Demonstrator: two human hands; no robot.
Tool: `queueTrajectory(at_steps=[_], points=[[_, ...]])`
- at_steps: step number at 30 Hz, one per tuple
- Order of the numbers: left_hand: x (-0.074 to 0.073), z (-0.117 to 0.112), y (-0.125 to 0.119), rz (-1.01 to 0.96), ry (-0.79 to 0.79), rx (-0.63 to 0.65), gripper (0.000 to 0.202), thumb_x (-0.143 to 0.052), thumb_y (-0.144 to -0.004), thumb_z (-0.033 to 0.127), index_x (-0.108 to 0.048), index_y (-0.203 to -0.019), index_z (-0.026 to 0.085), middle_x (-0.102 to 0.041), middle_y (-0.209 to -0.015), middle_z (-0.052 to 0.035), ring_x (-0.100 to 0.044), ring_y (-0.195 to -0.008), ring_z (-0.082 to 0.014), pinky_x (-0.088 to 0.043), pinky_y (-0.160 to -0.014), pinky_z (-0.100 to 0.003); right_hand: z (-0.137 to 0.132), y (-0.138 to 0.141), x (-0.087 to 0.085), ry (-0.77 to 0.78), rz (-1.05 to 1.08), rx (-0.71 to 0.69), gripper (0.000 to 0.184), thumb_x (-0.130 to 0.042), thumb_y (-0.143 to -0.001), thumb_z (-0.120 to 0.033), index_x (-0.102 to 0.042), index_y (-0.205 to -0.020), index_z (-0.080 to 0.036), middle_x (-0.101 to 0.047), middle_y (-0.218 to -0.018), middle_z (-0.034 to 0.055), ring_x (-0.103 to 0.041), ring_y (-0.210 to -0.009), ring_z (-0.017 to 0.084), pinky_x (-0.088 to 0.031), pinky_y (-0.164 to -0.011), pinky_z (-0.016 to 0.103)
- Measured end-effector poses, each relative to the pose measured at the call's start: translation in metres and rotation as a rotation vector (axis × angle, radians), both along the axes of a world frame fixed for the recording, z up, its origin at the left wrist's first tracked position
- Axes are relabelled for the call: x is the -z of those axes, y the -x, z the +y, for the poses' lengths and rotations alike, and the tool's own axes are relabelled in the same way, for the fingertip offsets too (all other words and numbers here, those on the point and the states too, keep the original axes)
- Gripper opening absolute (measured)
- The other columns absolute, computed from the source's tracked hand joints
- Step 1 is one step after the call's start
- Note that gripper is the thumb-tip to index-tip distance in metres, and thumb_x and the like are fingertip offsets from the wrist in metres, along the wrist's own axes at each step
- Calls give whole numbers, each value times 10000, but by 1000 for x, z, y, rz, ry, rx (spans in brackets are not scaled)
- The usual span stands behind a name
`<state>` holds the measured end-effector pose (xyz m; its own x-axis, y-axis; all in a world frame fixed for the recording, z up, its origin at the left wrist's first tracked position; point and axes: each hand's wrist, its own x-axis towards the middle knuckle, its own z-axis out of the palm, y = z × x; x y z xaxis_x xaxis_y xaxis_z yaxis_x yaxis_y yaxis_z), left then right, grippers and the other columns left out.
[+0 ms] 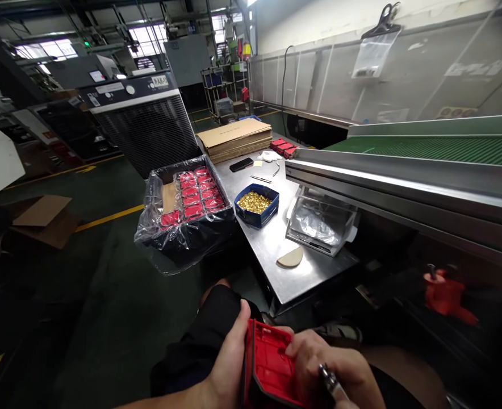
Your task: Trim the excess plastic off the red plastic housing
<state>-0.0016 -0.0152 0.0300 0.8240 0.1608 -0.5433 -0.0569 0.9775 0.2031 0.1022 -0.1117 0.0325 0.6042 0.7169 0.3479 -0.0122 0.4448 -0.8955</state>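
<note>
Low in the view, above my lap, I hold a red plastic housing [270, 360] with a black edge. My left hand [228, 363] is closed round its left side, thumb along the edge. My right hand [334, 363] lies over the right side of the housing, its curled fingertips at the inner face. A slim silvery metal tool [331, 380] sticks out from the right hand's grip; its working end is hidden, so its kind does not show. On the metal table [272, 275] ahead stands a blue bin [257, 218] of small brass-coloured parts [254, 200].
A plastic-lined crate [183, 241] holds several wrapped red parts [191, 199] on the left. Flat cardboard [234, 136], a phone [241, 165], a tan half-round piece [291, 257] and a clear-topped box [319, 221] lie on the table. A green conveyor [425, 149] runs along the right.
</note>
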Motion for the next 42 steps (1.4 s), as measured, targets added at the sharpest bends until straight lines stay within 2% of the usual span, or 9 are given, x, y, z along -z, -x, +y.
queueTrajectory(at_steps=[2,5,7,9,17,23,30,37,42], points=[[-2,-3,1,213,-112,-80,676,-433,-895,761,-644,-923,119,-678,-964,-138,-643,-1008,-290,-497,-930,-389,1,11,-2,116,284,93,386,-526,-930,-568,-660,-782,-238,-577,-627,12,-584,-645,189,-510,-648,335],[-6,-3,10,441,-656,-193,533,-537,-920,656,-627,-1130,174,-636,-1130,-106,-581,-1123,-254,-459,-976,-337,7,13,-5,177,691,-21,316,-566,-906,-533,-624,-798,-243,-505,-592,-20,-506,-585,147,-457,-568,277],[-10,-2,19,308,-1097,-129,569,-551,-902,676,-617,-1227,215,-600,-1214,-106,-570,-1131,-266,-451,-969,-340,12,8,-5,168,836,-93,287,-598,-893,-518,-626,-817,-242,-525,-605,-22,-524,-595,138,-479,-579,261],[-15,-1,27,64,-1347,-18,568,-564,-896,666,-607,-1279,248,-585,-1211,-110,-592,-1077,-279,-464,-937,-367,14,3,-2,184,897,-64,286,-630,-886,-507,-629,-801,-233,-556,-638,-21,-536,-620,121,-511,-633,244],[-18,2,34,-180,-1206,66,545,-689,-860,490,-547,-1352,304,-527,-1149,-99,-570,-1032,-271,-456,-878,-390,8,0,0,183,1045,-7,258,-713,-821,-483,-671,-894,-239,-613,-647,-24,-545,-596,112,-539,-662,230],[-21,3,31,-188,-913,122,457,-757,-817,428,-569,-1186,235,-529,-1053,-52,-528,-907,-174,-399,-786,-303,9,-4,-9,218,934,-96,288,-621,-896,-504,-584,-803,-234,-506,-648,-44,-461,-590,98,-505,-627,200],[-17,-3,29,-132,-877,155,477,-799,-788,463,-482,-1034,204,-539,-942,-35,-483,-803,-131,-358,-733,-275,8,-4,-26,354,762,-26,351,-632,-869,-569,-585,-809,-226,-493,-636,-36,-437,-571,118,-425,-548,231],[-22,10,24,44,-1168,269,639,-901,-579,613,-587,-947,195,-614,-908,-31,-521,-811,-166,-390,-751,-270,8,-14,-12,414,552,-122,400,-525,-935,-581,-567,-776,-217,-446,-657,-24,-392,-605,125,-403,-567,250],[-30,24,23,82,-1556,397,475,-894,-674,468,-707,-1025,208,-694,-962,-48,-605,-840,-200,-444,-768,-267,4,-22,-9,475,300,-106,449,-410,-982,-595,-524,-766,-219,-463,-666,-23,-428,-614,126,-410,-577,248]])
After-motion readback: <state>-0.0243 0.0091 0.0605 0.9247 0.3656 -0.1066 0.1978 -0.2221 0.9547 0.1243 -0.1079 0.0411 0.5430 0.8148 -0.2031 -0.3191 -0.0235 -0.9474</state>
